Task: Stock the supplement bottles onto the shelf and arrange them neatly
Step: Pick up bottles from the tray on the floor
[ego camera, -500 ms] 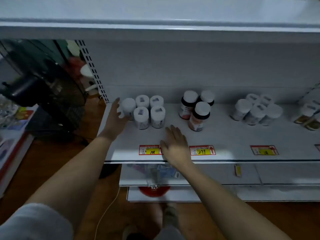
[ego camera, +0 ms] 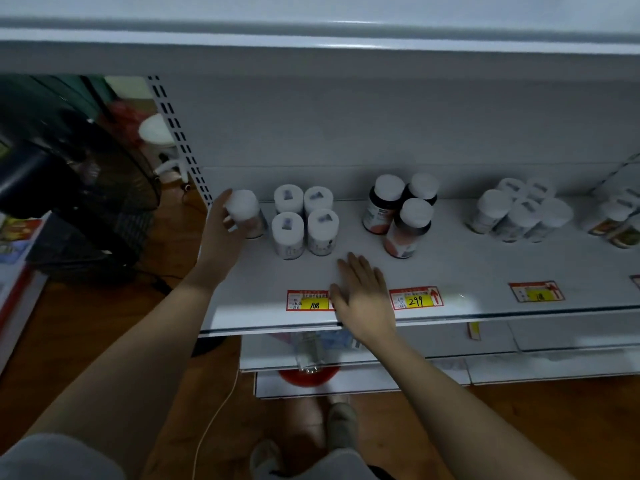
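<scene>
My left hand (ego camera: pixel 221 233) grips a white-capped supplement bottle (ego camera: pixel 246 211) at the left end of the white shelf (ego camera: pixel 467 268), just left of a block of several white bottles (ego camera: pixel 304 221). My right hand (ego camera: pixel 363 299) lies flat and open on the shelf's front edge, between two price tags, holding nothing. Three dark bottles with white caps (ego camera: pixel 401 213) stand in a cluster to the right of centre. Several pale bottles (ego camera: pixel 519 211) stand further right.
A black floor fan (ego camera: pixel 69 188) stands left of the shelf, beside a red-edged box (ego camera: pixel 17 271). Price tags (ego camera: pixel 415 298) line the shelf front. More bottles (ego camera: pixel 616 223) sit at the far right. A lower shelf (ego camera: pixel 554 362) and wooden floor lie below.
My left hand has closed around the leftmost bottle and holds it slightly further from the block. My right hand stays flat on the shelf edge.
</scene>
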The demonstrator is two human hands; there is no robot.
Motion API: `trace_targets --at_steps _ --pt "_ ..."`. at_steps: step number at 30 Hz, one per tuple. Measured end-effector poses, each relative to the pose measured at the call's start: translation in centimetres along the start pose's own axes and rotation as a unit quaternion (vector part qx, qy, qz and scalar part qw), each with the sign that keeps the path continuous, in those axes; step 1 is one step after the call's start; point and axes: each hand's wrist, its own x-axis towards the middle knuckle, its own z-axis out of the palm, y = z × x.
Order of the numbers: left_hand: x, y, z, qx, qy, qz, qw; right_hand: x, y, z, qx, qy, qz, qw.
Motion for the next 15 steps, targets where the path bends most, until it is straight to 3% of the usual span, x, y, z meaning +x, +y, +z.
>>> trace_targets --at_steps 3,7,15 --pt "-1.6 1.3 -2.3 -0.049 -0.001 -0.015 0.999 0.0 -0.1 -1.0 0.082 -0.025 0.034 0.996" --pt "-4.5 4.5 -4.4 -0.035 0.031 -0.075 0.996 -0.1 -2.1 -4.6 0.248 -0.031 0.105 0.963" --pt "-13.4 10.7 -2.9 -0.082 -0.095 -0.099 0.987 -2.4 -8.0 -11.5 0.482 -0.084 0.087 0.868"
